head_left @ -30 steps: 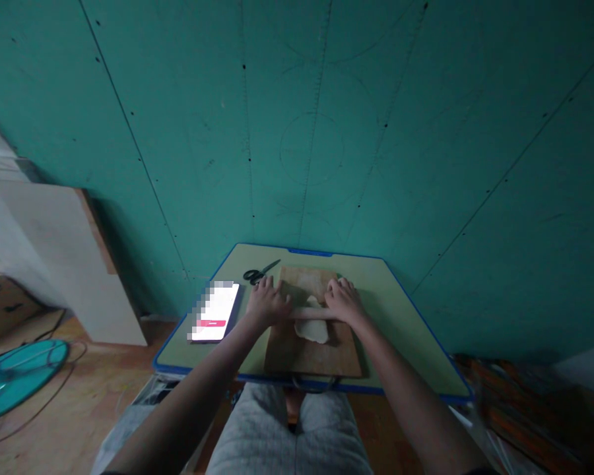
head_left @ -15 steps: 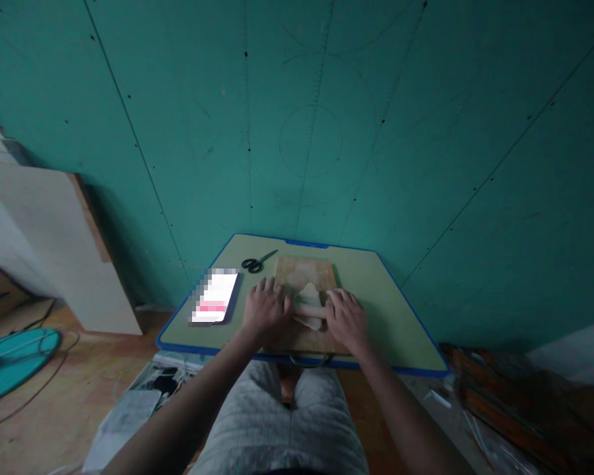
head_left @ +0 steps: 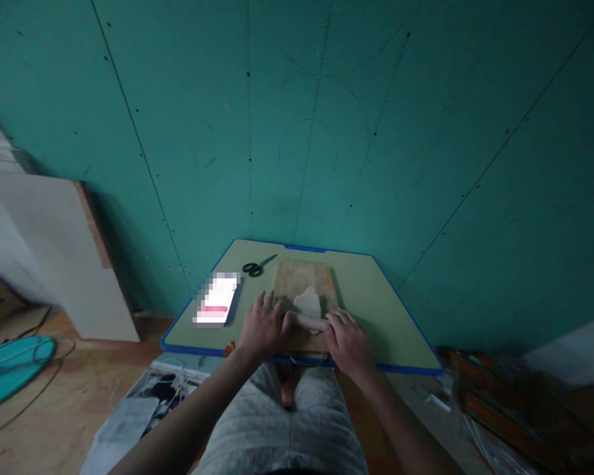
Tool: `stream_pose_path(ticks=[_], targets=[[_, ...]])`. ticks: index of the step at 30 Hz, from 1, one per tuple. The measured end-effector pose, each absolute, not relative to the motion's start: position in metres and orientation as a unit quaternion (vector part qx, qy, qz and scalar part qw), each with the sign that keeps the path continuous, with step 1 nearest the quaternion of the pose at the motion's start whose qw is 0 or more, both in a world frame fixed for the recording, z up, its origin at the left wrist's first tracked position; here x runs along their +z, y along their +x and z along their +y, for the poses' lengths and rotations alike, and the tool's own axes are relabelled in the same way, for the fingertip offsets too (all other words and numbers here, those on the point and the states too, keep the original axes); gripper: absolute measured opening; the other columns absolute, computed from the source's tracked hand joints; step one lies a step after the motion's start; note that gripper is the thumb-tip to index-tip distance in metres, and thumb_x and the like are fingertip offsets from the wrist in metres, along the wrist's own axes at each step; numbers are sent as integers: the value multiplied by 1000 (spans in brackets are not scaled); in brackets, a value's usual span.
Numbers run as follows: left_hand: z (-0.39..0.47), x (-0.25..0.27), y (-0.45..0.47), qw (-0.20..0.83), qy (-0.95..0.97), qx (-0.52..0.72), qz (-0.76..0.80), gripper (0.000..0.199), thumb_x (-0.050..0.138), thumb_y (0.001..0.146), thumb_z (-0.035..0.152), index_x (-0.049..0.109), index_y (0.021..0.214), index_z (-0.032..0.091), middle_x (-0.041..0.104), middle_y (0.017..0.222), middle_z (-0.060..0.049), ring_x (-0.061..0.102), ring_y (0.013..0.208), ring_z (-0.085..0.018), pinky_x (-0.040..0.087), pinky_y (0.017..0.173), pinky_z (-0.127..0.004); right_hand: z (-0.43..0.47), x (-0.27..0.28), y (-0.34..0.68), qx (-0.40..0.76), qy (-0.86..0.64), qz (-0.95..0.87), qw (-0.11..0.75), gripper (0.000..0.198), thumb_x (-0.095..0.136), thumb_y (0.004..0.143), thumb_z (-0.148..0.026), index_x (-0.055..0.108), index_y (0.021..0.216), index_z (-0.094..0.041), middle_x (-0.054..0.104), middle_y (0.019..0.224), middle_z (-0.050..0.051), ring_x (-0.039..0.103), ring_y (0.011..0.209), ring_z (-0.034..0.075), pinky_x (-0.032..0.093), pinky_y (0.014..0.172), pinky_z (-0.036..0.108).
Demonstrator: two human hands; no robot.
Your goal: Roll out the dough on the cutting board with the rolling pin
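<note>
A pale rolling pin [head_left: 309,322] lies crosswise over a flat piece of dough [head_left: 307,302] on a wooden cutting board [head_left: 303,269]. My left hand [head_left: 266,324] grips the pin's left end, and my right hand [head_left: 348,338] is closed around its right end. Most of the dough shows on the far side of the pin, with a small edge poking out on the near side. Both ends of the pin are hidden under my fingers.
The board rests on a small blue-edged table [head_left: 391,316] against a green wall [head_left: 297,132]. Black-handled scissors [head_left: 255,268] and a phone with a lit screen [head_left: 216,300] lie on its left side. A small brown object [head_left: 229,348] sits by the near edge.
Both hands have moved toward me with the rolling pin, from the middle of the dough to its near end. More dough shows beyond the pin. The view has shifted slightly.
</note>
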State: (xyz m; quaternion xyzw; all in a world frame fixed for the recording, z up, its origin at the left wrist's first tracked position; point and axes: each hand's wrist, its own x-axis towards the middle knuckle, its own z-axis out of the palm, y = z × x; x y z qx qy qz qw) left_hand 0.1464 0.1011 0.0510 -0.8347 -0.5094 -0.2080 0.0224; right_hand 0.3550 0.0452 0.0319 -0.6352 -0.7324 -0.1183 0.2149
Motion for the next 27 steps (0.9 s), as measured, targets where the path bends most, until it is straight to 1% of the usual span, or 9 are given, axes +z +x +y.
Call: stream_pose_path(ticks=[3, 6, 10, 14, 17, 21, 24, 27], targets=[[103, 61, 151, 30, -833, -187, -519, 37, 36, 95, 40, 64, 102, 16, 61, 119, -15, 49, 115, -30, 41, 95, -44, 53, 38, 356, -115, -655, -723, 188, 30, 37, 98, -33, 62, 105, -19, 65, 107, 7, 54, 102, 20, 37, 87, 29], [108, 71, 156, 18, -831, -166, -531, 41, 32, 96, 42, 65, 98, 18, 64, 104, -13, 53, 103, -28, 42, 86, -42, 66, 49, 355, -120, -678, -707, 161, 32, 36, 99, -37, 63, 95, -20, 64, 99, 7, 54, 96, 20, 36, 84, 29], [122, 75, 164, 28, -817, -160, -554, 40, 32, 95, 40, 65, 98, 17, 62, 102, -13, 55, 99, -28, 42, 81, -40, 86, 57, 355, -135, -723, -660, 156, 29, 40, 97, -38, 61, 89, -19, 63, 93, 8, 56, 89, 19, 34, 75, 27], [134, 72, 168, 31, -815, -154, -558, 34, 34, 92, 33, 64, 93, 16, 65, 95, -12, 60, 91, -26, 44, 76, -37, 100, 53, 359, -131, -732, -645, 173, 24, 42, 94, -31, 61, 83, -20, 63, 87, 4, 56, 76, 15, 29, 64, 27], [140, 71, 170, 12, -807, -141, -574, 37, 33, 92, 34, 65, 92, 16, 68, 92, -12, 65, 84, -25, 45, 70, -35, 107, 52, 362, -134, -731, -645, 179, 27, 42, 93, -29, 62, 79, -19, 65, 85, 4, 57, 75, 14, 28, 62, 27], [147, 73, 174, -6, -792, -119, -599, 44, 32, 91, 38, 69, 88, 15, 71, 88, -15, 68, 81, -29, 46, 64, -36, 115, 61, 363, -101, -752, -632, 158, 33, 39, 94, -31, 67, 79, -20, 70, 87, 6, 60, 77, 15, 30, 63, 26], [155, 77, 177, -18, -788, -100, -608, 47, 31, 91, 39, 71, 85, 14, 71, 85, -18, 68, 83, -31, 47, 66, -38, 123, 70, 362, -56, -775, -618, 120, 37, 38, 93, -33, 71, 83, -21, 72, 91, 8, 63, 79, 18, 34, 64, 27], [163, 79, 179, -31, -781, -90, -618, 49, 31, 91, 40, 72, 87, 13, 72, 86, -19, 69, 87, -32, 49, 70, -39, 132, 77, 361, -26, -791, -605, 88, 41, 36, 93, -35, 74, 89, -20, 73, 94, 11, 66, 84, 20, 38, 66, 27]])
